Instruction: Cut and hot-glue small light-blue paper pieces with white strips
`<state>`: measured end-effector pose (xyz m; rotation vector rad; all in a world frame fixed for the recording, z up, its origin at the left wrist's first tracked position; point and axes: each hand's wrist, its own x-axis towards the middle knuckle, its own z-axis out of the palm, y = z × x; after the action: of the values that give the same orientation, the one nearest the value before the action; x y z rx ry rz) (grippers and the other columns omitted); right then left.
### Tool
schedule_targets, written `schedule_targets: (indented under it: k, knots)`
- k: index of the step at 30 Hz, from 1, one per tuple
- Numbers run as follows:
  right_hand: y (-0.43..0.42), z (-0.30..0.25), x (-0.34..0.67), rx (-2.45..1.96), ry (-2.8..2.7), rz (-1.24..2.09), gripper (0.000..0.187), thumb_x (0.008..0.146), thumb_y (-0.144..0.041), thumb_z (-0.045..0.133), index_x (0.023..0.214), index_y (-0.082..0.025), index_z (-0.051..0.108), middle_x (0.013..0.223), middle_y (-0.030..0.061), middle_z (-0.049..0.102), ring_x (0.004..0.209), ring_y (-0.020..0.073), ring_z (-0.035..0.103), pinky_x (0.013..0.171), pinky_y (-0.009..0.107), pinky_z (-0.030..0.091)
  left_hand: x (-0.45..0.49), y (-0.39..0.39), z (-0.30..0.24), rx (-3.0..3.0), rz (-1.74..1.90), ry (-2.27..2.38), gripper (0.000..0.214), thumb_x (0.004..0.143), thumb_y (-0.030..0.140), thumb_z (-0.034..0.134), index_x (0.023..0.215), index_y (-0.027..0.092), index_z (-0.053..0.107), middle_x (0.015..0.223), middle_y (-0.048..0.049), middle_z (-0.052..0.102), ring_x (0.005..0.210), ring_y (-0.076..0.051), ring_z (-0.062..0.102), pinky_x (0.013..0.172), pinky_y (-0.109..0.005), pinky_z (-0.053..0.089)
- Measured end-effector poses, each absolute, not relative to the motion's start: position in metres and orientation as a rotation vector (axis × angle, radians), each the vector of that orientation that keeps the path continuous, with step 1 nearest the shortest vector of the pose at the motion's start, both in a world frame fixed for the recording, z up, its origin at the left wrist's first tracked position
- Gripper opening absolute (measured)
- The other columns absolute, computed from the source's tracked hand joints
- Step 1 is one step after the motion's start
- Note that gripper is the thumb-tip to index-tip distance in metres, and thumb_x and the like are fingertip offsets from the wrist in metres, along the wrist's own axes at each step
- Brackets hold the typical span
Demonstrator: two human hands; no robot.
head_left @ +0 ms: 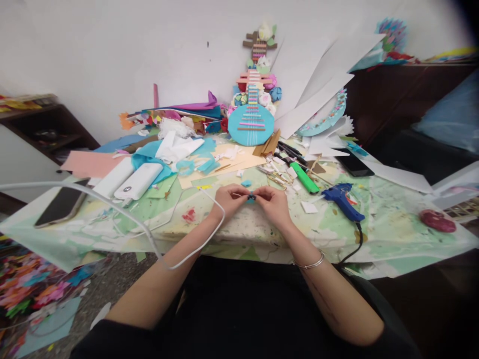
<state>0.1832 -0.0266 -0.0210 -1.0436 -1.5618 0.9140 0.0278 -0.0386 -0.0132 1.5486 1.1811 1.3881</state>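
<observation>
Near the front of the table my left hand (233, 199) and my right hand (273, 202) meet, thumbs and fingertips pinched together. Between them they hold a small dark blue piece (251, 197), too small to make out its kind. Light blue shows just under it. A blue hot glue gun (342, 199) lies to the right of my right hand, and a green cutter or marker (305, 178) lies nearer. Behind my hands are small white scraps and a scrap of blue paper (246, 183).
A blue paper lute (251, 124) leans on the wall among paper flowers. A white cable (149, 234) loops across my left forearm. White power banks (138, 180) and a phone (62, 204) lie left; another phone (354, 162) and a dark red object (437, 220) lie right.
</observation>
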Motion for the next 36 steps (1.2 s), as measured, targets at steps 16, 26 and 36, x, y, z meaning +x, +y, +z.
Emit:
schedule_targets:
  k: [16,26,36]
  knots:
    - [-0.0308,-0.0165,0.1803,-0.978,-1.558,0.946,0.006,0.071,-0.022,0.06,0.074,-0.018,0.064,0.077,0.0033,0.066,0.073,0.0165,0.063,0.07,0.032,0.054,0.0261,-0.0364,-0.0133,1.368,1.353,1.105,0.018,0.06,0.024,0.077,0.072,0.012,0.07,0.074,-0.0058,0.071,0.07,-0.017,0.066,0.074,-0.03,0.051]
    - [-0.0302,-0.0177,0.1811,-0.894,-1.544,1.039,0.013,0.068,-0.02,0.063,0.08,-0.019,0.057,0.077,0.0012,0.061,0.073,0.0156,0.06,0.067,0.03,0.052,0.0243,-0.0383,-0.0118,1.33,1.292,1.037,0.025,0.056,0.025,0.081,0.074,0.012,0.068,0.073,-0.0036,0.068,0.07,-0.016,0.063,0.074,-0.031,0.05]
    - [-0.0286,-0.0192,0.1818,-0.93,-1.527,1.099,0.02,0.065,-0.029,0.071,0.078,-0.019,0.06,0.078,0.003,0.064,0.072,0.0166,0.061,0.068,0.03,0.052,0.0197,-0.0353,-0.009,1.36,1.169,0.977,0.028,0.057,0.026,0.08,0.077,0.012,0.067,0.072,-0.0028,0.067,0.069,-0.014,0.062,0.072,-0.028,0.047]
